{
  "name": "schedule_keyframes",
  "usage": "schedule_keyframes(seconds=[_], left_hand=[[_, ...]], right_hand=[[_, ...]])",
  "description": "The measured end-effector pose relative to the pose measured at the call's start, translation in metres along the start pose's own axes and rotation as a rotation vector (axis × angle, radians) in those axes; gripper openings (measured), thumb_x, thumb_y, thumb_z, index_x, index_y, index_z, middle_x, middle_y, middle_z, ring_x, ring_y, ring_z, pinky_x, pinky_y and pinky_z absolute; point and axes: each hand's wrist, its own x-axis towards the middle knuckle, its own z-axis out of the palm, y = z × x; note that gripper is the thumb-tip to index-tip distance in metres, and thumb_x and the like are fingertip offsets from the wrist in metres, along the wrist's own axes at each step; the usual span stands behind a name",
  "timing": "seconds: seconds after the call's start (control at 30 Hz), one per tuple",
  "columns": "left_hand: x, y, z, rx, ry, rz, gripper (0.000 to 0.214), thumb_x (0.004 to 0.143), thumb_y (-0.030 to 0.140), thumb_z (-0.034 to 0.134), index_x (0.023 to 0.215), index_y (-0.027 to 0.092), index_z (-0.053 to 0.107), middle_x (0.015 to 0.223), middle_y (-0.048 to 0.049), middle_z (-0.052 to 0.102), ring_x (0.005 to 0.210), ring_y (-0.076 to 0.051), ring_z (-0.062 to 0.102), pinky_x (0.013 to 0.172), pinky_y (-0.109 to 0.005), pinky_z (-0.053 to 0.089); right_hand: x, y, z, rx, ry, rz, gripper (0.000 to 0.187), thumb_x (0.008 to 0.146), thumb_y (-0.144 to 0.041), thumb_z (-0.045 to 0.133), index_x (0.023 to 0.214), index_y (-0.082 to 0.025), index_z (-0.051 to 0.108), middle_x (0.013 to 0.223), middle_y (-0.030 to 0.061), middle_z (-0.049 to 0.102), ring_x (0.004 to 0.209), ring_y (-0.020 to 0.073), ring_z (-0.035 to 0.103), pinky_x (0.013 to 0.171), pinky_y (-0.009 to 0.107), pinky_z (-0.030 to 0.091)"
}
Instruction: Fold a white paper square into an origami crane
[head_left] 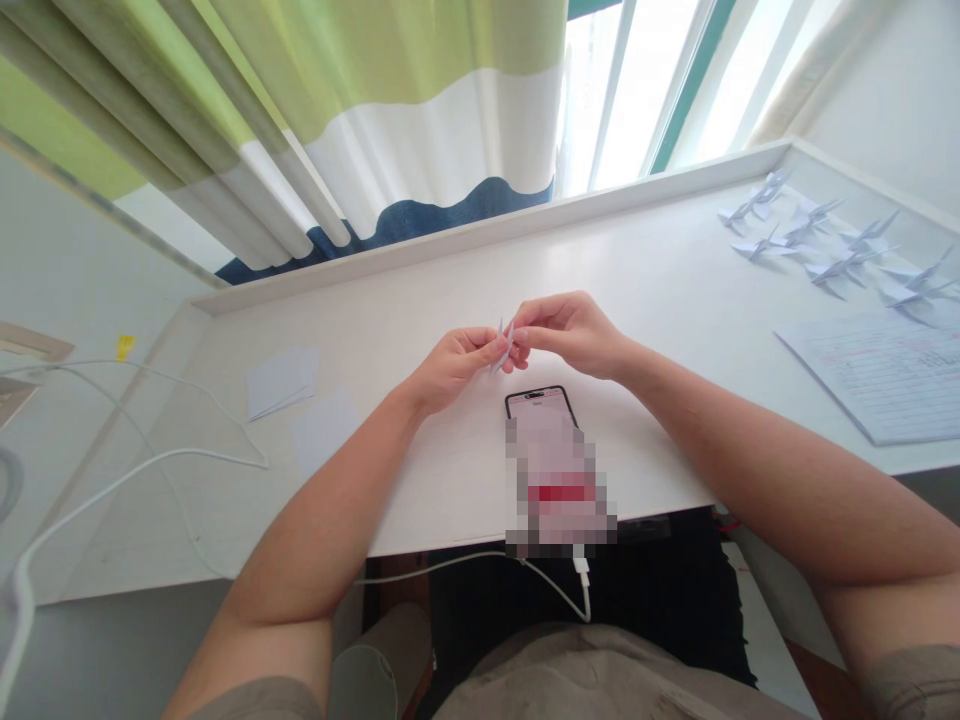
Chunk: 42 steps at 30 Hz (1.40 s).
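Note:
A small piece of folded white paper is pinched between my two hands over the middle of the white desk. Its two narrow points stick upward. My left hand grips it from the left with thumb and fingers. From the right, my right hand holds its other side between thumb and fingertips. My fingers cover much of the paper, so its full shape is hidden. Just below my hands lies a phone, its screen lit and partly pixelated.
Several folded paper cranes stand at the far right, behind a lined, written-on sheet. White paper squares lie on the left. A white cable loops over the left side; a charging plug hangs at the phone's lower end. Curtains border the back.

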Motion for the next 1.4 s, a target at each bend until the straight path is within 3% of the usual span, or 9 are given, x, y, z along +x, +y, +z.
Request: schedule_keyframes(seconds=[0.67,0.87,1.03,1.17,1.3,1.4], left_hand=[[-0.003,0.010,0.003,0.145,0.073,-0.013,0.037,0.083,0.057,0.091,0.084,0.020,0.086,0.075,-0.0069,0.078,0.075,-0.018,0.072,0.076,-0.034,0.054],[-0.003,0.011,0.003,0.121,0.124,0.021,0.034,0.081,0.054,0.093,0.078,0.021,0.084,0.075,-0.0063,0.078,0.080,-0.019,0.073,0.077,-0.033,0.055],[-0.004,0.011,0.004,0.132,0.152,0.022,0.033,0.077,0.050,0.096,0.076,0.019,0.083,0.074,-0.0061,0.078,0.077,-0.018,0.072,0.078,-0.033,0.055],[-0.003,0.011,0.005,0.124,0.195,0.046,0.032,0.078,0.048,0.096,0.080,0.019,0.084,0.074,-0.0053,0.078,0.073,-0.017,0.070,0.075,-0.032,0.053],[-0.002,0.011,0.006,0.131,0.206,0.050,0.034,0.077,0.050,0.097,0.079,0.019,0.083,0.075,-0.0051,0.078,0.073,-0.016,0.069,0.072,-0.031,0.051],[-0.002,0.010,0.008,0.129,0.207,0.032,0.038,0.076,0.053,0.097,0.079,0.018,0.082,0.076,-0.0052,0.078,0.073,-0.016,0.070,0.071,-0.031,0.051]], right_hand=[[-0.003,0.005,-0.001,-0.164,0.122,-0.012,0.013,0.084,-0.020,0.084,0.077,-0.018,0.074,0.075,0.0028,0.077,0.062,0.0159,0.072,0.058,0.033,0.062],[-0.003,0.004,0.004,-0.179,0.235,-0.048,0.015,0.087,-0.028,0.082,0.079,-0.020,0.072,0.075,-0.0005,0.069,0.058,0.0140,0.069,0.054,0.032,0.060],[0.002,0.008,-0.006,-0.114,0.356,-0.036,0.019,0.091,-0.036,0.081,0.085,-0.023,0.069,0.075,-0.0030,0.063,0.053,0.0124,0.067,0.051,0.030,0.057],[0.000,0.009,-0.008,-0.115,0.283,0.001,0.019,0.092,-0.036,0.079,0.083,-0.020,0.074,0.067,-0.0023,0.065,0.051,0.0137,0.066,0.053,0.032,0.059],[-0.003,0.004,-0.001,-0.128,0.144,-0.021,0.018,0.090,-0.035,0.081,0.084,-0.018,0.079,0.075,0.0026,0.076,0.058,0.0144,0.069,0.056,0.033,0.061],[-0.004,0.002,0.004,-0.164,0.135,-0.067,0.025,0.089,-0.040,0.086,0.080,-0.018,0.079,0.076,0.0043,0.078,0.064,0.0153,0.070,0.057,0.032,0.062]])
